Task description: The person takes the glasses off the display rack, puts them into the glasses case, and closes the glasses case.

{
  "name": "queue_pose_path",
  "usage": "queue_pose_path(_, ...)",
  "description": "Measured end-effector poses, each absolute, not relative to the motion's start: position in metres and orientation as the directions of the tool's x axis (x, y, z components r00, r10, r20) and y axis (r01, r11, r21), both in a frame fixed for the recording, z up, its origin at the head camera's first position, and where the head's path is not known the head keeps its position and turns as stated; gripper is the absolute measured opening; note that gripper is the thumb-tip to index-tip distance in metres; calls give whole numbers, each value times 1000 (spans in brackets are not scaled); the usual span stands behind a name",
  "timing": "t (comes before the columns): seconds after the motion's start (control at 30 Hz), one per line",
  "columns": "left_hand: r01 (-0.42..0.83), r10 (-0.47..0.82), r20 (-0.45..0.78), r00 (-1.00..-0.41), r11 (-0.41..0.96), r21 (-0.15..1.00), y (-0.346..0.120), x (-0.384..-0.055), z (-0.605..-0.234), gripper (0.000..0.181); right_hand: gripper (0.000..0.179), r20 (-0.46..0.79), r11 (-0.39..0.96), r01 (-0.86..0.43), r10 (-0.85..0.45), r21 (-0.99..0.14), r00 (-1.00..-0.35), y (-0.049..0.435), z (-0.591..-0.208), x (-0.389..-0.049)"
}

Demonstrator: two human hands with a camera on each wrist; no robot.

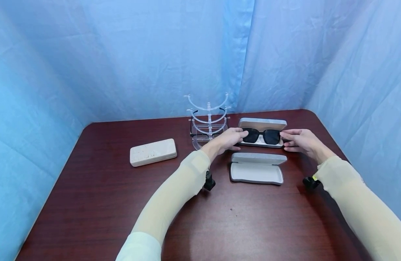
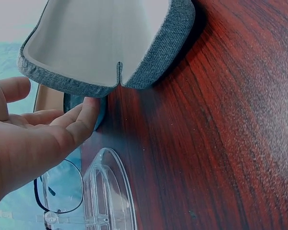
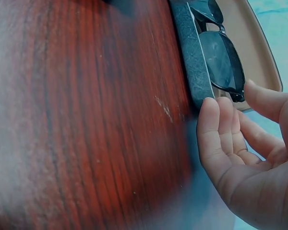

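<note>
Black sunglasses (image 1: 262, 136) stand tilted in a grey case (image 1: 262, 145) with its lid raised, at the back right of the table. My left hand (image 1: 227, 139) holds the left end of their frame, the thumb over its corner. At the other end my right hand (image 1: 301, 141) pinches the frame by the hinge. In the right wrist view, the thumb of the right hand (image 3: 254, 148) meets the corner of the sunglasses (image 3: 223, 62), while lower fingers touch the case's end. The left hand (image 2: 43, 129) has its grip partly hidden behind a nearer case in the left wrist view.
An open grey case (image 1: 257, 172) lies in front of the hands. Left of them stands a clear display rack (image 1: 209, 117) bearing dark-framed glasses (image 1: 191, 127). A closed cream case (image 1: 153, 152) lies farther left on the dark red table (image 1: 105, 203). Blue curtains (image 1: 138, 58) surround it.
</note>
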State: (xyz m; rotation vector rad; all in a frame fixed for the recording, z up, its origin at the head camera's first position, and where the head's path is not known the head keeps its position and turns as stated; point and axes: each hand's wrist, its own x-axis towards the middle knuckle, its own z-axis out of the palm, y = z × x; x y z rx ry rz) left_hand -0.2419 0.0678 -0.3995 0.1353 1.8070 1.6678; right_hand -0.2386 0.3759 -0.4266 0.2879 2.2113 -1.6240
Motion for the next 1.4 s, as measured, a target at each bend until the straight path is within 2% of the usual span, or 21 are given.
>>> queue_pose_path(0.33, -373, 502, -397, -768, 153, 915, 68, -239, -399, 67, 96, -430, 384, 365, -96, -848, -898, 377, -421, -242)
queue_pose_path(0.53, -356, 470, -375, -799, 131, 925, 69, -239, -386, 77, 108, -427, 334, 367, -128, -868, -895, 374, -410, -246)
queue_pose_path(0.77, -461, 440, -462, -770, 117, 879, 70, -244, -385, 74, 115, -459, 305, 408, -119, -861, -880, 367, -411, -252)
queue_pose_path(0.97, -489, 432, -477, -765, 91, 867, 72, -247, -391, 68, 114, -477, 290, 435, -95, -853, -874, 362, -416, -254)
queue_pose_path(1.13, -480, 419, -474, -774, 100, 872, 75, -246, -389, 71, 108, -467, 288, 424, -98, -858, -879, 364, -416, -254)
queue_pose_path(1.4, -456, 385, -463, -799, 115, 883, 81, -241, -391, 64, 95, -449, 291, 392, -160, -873, -879, 373, -417, -251)
